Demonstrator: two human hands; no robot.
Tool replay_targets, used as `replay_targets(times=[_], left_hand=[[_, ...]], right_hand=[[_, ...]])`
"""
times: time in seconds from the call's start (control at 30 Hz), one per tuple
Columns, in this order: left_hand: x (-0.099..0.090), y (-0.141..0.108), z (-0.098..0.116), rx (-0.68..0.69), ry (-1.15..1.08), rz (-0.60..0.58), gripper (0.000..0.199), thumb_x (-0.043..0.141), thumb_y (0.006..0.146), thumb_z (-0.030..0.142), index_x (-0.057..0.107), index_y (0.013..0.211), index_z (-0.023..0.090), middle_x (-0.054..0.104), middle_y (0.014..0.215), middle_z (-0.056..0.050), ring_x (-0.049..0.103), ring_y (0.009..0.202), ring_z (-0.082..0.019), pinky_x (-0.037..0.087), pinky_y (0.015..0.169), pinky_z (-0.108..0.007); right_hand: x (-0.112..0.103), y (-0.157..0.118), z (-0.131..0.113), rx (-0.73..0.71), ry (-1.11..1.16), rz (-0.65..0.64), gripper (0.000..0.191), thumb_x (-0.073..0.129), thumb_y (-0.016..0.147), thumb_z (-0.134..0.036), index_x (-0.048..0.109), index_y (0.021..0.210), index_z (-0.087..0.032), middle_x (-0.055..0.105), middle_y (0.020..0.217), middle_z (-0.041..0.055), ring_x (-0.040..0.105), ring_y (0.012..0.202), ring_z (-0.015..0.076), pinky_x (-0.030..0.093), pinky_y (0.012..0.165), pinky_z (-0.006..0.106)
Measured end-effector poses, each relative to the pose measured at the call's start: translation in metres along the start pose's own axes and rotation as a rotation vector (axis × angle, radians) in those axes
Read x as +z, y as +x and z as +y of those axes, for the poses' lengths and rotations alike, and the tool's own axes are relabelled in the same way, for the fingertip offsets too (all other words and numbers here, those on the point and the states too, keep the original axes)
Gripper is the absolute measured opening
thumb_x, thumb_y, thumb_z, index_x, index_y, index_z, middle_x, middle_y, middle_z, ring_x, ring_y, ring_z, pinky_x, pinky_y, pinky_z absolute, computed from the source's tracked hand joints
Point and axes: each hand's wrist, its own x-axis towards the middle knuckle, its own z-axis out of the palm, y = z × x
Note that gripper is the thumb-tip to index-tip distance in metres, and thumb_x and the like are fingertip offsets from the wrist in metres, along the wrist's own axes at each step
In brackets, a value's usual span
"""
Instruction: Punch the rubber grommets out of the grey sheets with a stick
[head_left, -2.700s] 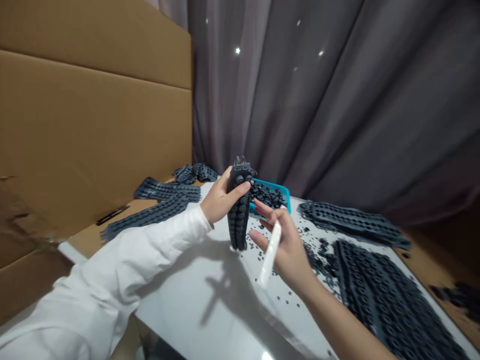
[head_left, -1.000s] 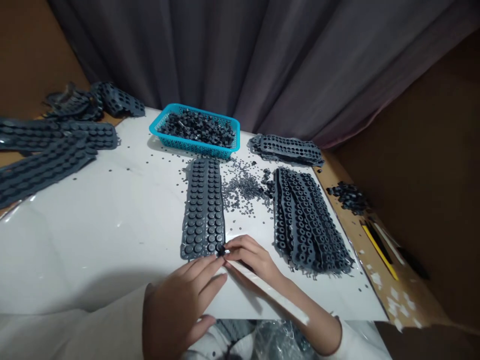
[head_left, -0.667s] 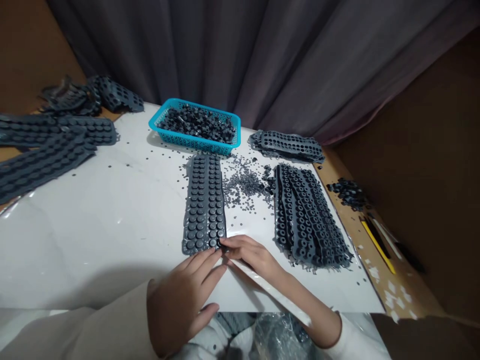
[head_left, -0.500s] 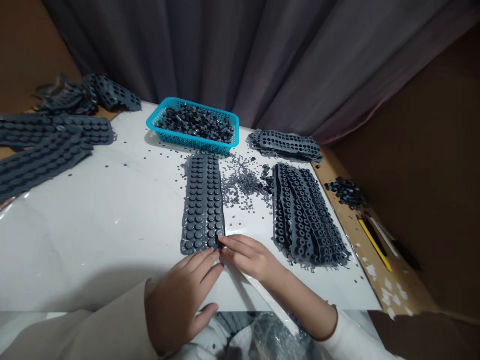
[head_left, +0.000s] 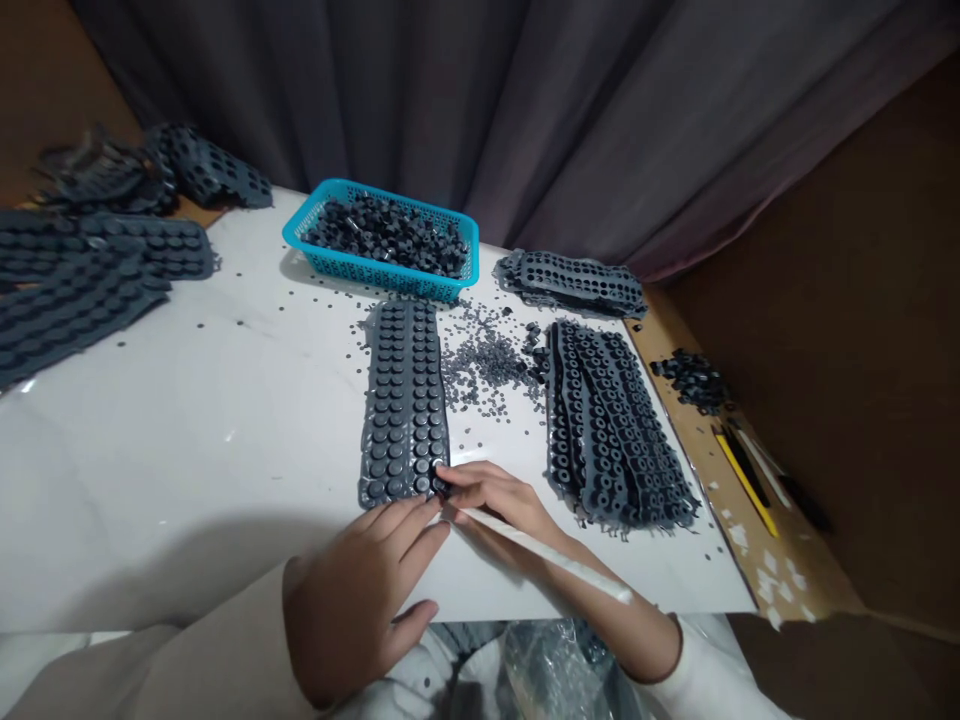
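Grey curtain (head_left: 420,110), brown cardboard panel (head_left: 840,290) at right, slim yellow tool (head_left: 745,483), white scraps (head_left: 739,537) near it, crumpled clear plastic (head_left: 544,655).

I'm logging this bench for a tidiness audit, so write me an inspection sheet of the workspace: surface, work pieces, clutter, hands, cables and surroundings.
Surface: white tabletop, with brown board along its right side.
Work pieces: gray studded sheet lying flat; white stick in the right hand.
Clutter: tiny gray discs scattered right of the studded sheet; ringed sheets piled farther right; yellow item and white scraps on the brown board.
Hands: left hand, fingertips at the sheet's near edge; right hand, fingertips at its near right corner.
Cables: nothing seen.
Surroundings: blue basket of small dark parts beyond the sheet; dark curtain behind the table; brown panel at right.
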Motion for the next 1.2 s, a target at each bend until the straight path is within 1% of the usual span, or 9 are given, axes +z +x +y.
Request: replay_targets(times=[0.17, 0.27, 0.37, 0.5, 0.57, 0.7, 0.9, 1.07, 1.2], left_hand=[[0.000, 0.000, -0.001, -0.004, -0.015, 0.010, 0.049, 0.056, 0.074, 0.020, 0.050, 0.122, 0.014, 0.056, 0.126, -0.013, 0.052, 0.114, -0.031, 0.048, 0.090, -0.048], [0.003, -0.002, 0.000, -0.001, 0.012, 0.001, 0.050, 0.057, 0.074, 0.022, 0.050, 0.122, 0.013, 0.056, 0.126, -0.014, 0.051, 0.115, -0.032, 0.047, 0.091, -0.049], [0.007, -0.005, 0.001, -0.024, 0.025, 0.016, 0.057, 0.058, 0.071, 0.023, 0.047, 0.126, 0.012, 0.055, 0.127, -0.014, 0.051, 0.115, -0.032, 0.047, 0.092, -0.049], [0.006, -0.007, 0.001, -0.024, 0.023, 0.025, 0.059, 0.059, 0.071, 0.023, 0.047, 0.127, 0.013, 0.053, 0.130, -0.013, 0.050, 0.116, -0.033, 0.046, 0.093, -0.048], [0.003, -0.005, 0.001, -0.019, 0.002, 0.030, 0.051, 0.058, 0.071, 0.023, 0.052, 0.121, 0.014, 0.054, 0.130, -0.013, 0.051, 0.115, -0.033, 0.046, 0.092, -0.049], [-0.003, 0.000, 0.002, -0.052, -0.052, 0.017, 0.041, 0.056, 0.071, 0.021, 0.057, 0.112, 0.015, 0.057, 0.127, -0.012, 0.054, 0.112, -0.032, 0.049, 0.088, -0.049], [-0.004, 0.001, 0.002, -0.064, -0.093, 0.008, 0.037, 0.055, 0.073, 0.022, 0.059, 0.109, 0.015, 0.058, 0.124, -0.012, 0.055, 0.110, -0.032, 0.050, 0.088, -0.050], [-0.005, 0.003, 0.002, -0.049, -0.087, 0.051, 0.037, 0.054, 0.073, 0.021, 0.059, 0.109, 0.013, 0.060, 0.122, -0.014, 0.056, 0.108, -0.033, 0.052, 0.084, -0.052], [-0.010, 0.007, 0.003, -0.008, -0.103, 0.046, 0.034, 0.053, 0.072, 0.019, 0.060, 0.105, 0.012, 0.061, 0.119, -0.014, 0.057, 0.106, -0.032, 0.053, 0.083, -0.049]], right_hand=[[-0.002, 0.000, 0.001, -0.067, -0.102, -0.043, 0.007, 0.055, 0.089, -0.018, 0.060, 0.095, -0.016, 0.066, 0.115, 0.0150, 0.060, 0.107, 0.0182, 0.054, 0.089, 0.033], [-0.002, 0.000, 0.002, -0.222, -0.348, -0.103, 0.011, 0.054, 0.088, -0.011, 0.057, 0.099, -0.015, 0.063, 0.120, 0.0184, 0.060, 0.109, 0.0208, 0.055, 0.089, 0.035], [-0.004, 0.003, 0.000, -0.328, -0.555, -0.147, 0.013, 0.054, 0.088, -0.011, 0.056, 0.100, -0.016, 0.061, 0.122, 0.0204, 0.063, 0.102, 0.0219, 0.057, 0.084, 0.037], [-0.008, 0.007, 0.002, -0.336, -0.651, -0.113, 0.012, 0.052, 0.090, -0.011, 0.055, 0.098, -0.019, 0.059, 0.126, 0.0187, 0.065, 0.093, 0.0199, 0.059, 0.076, 0.035], [-0.009, 0.008, 0.007, -0.262, -0.612, -0.041, 0.013, 0.051, 0.089, -0.009, 0.057, 0.096, -0.019, 0.057, 0.129, 0.0179, 0.065, 0.094, 0.0198, 0.059, 0.075, 0.035], [-0.006, 0.009, 0.015, -0.111, -0.344, 0.064, 0.012, 0.050, 0.090, -0.013, 0.060, 0.096, -0.018, 0.062, 0.123, 0.0142, 0.064, 0.099, 0.0178, 0.058, 0.080, 0.033], [-0.002, 0.006, 0.012, 0.052, -0.068, -0.006, 0.008, 0.057, 0.089, -0.020, 0.062, 0.094, -0.019, 0.061, 0.124, 0.0133, 0.059, 0.111, 0.0189, 0.051, 0.092, 0.037], [-0.003, 0.004, 0.015, 0.045, -0.034, -0.023, 0.010, 0.057, 0.088, -0.020, 0.062, 0.098, -0.019, 0.062, 0.123, 0.0135, 0.057, 0.114, 0.0198, 0.050, 0.094, 0.039], [-0.003, 0.009, 0.013, -0.053, -0.141, -0.016, 0.009, 0.055, 0.089, -0.017, 0.060, 0.096, -0.018, 0.066, 0.117, 0.0132, 0.059, 0.112, 0.0185, 0.055, 0.088, 0.035]])
